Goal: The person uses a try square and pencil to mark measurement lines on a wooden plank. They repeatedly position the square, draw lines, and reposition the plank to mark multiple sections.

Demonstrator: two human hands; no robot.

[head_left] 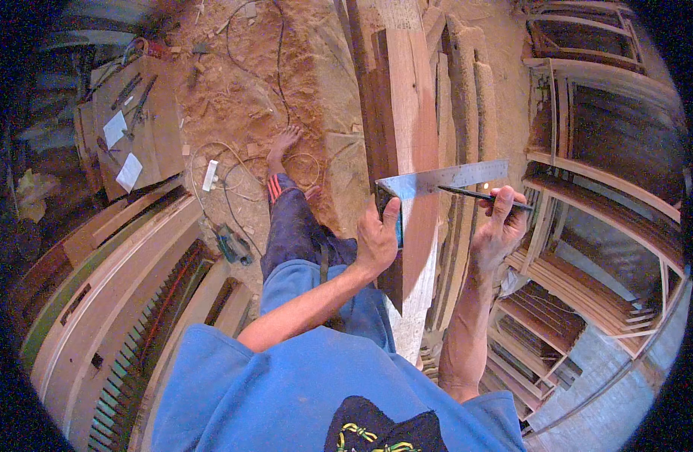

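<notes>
My left hand (379, 239) grips the dark stock of a try square (459, 178) and presses it to the left side of a long wooden beam (418, 105). The square's metal blade lies across the beam's top and sticks out past its right edge. In my right hand (502, 222) is a dark pencil (474, 193), pinched between thumb and fingers. Its tip points left, at the near edge of the blade, over the beam. Reddish brown and paler patches show on the beam's surface.
Several rough boards (467, 98) lie right of the beam, near wooden frames (587, 173). Cables and a white power strip (211, 175) lie on the sawdust-covered floor (211, 83). At left stand a box-like bench with tools (139, 124) and stacked long timber (116, 279).
</notes>
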